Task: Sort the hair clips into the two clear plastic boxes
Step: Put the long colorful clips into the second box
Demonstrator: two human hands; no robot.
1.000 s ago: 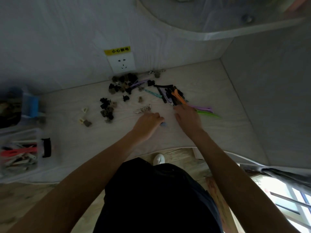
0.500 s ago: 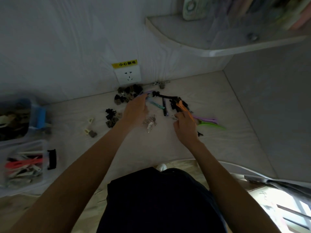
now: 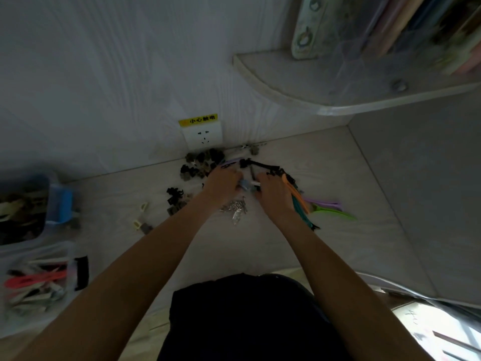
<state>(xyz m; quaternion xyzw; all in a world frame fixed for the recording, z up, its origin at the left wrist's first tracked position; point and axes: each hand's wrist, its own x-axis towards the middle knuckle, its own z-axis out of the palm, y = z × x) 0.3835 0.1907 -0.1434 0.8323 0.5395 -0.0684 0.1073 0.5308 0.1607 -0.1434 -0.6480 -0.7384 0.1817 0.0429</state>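
Note:
On the pale table, my left hand (image 3: pixel 221 186) and my right hand (image 3: pixel 273 195) meet over the pile of loose hair clips. My left fingers curl on a light blue clip (image 3: pixel 246 185) between the two hands. An orange clip (image 3: pixel 299 198) and a teal clip (image 3: pixel 304 217) stick out from under my right palm, apparently held. Small dark claw clips (image 3: pixel 203 162) lie near the wall, silver clips (image 3: pixel 234 209) just below my hands. At the far left stand a clear box of small dark clips (image 3: pixel 56 182) and a clear box of long clips (image 3: pixel 69 252).
Purple and green long clips (image 3: pixel 330 208) lie right of my right hand, black long clips (image 3: pixel 263 166) above it. A wall socket (image 3: pixel 203 135) sits behind the pile. A curved shelf (image 3: pixel 325 100) overhangs the back right corner, beside a grey side wall.
My left hand has moved right from the dark clips to meet my right hand. The teal clip has left the pile and now lies under my right palm. The camera has tilted up.

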